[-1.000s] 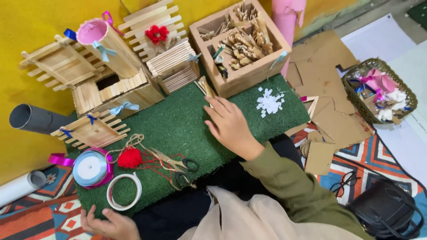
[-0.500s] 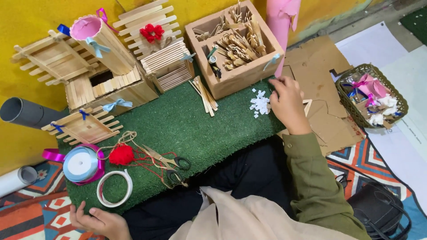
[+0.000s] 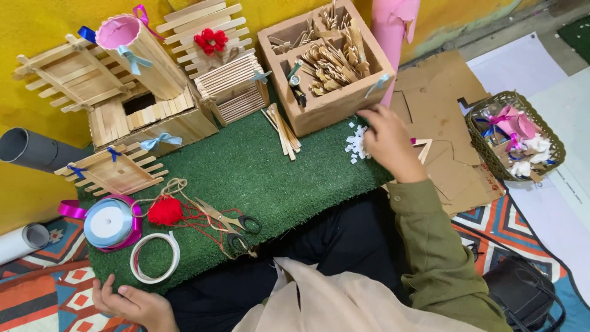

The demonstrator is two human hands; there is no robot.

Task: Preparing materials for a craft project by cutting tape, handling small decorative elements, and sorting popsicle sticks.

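R hand (image 3: 386, 140) is held over the white paper bits (image 3: 355, 142) at the green mat's (image 3: 258, 178) edge, by the cardboard box (image 3: 326, 107); fingers curled, grip can't be told. Picking stage, prob.; a fine pinch is needed. L hand (image 3: 132, 304) is rested open, near the tape ring (image 3: 155, 256).

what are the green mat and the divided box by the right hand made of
Green mat: looks like artificial turf, a matte, fuzzy pile with a cut edge. Divided box: probably cardboard, with plain matte brown walls and thin partitions. The right hand rests beside it.
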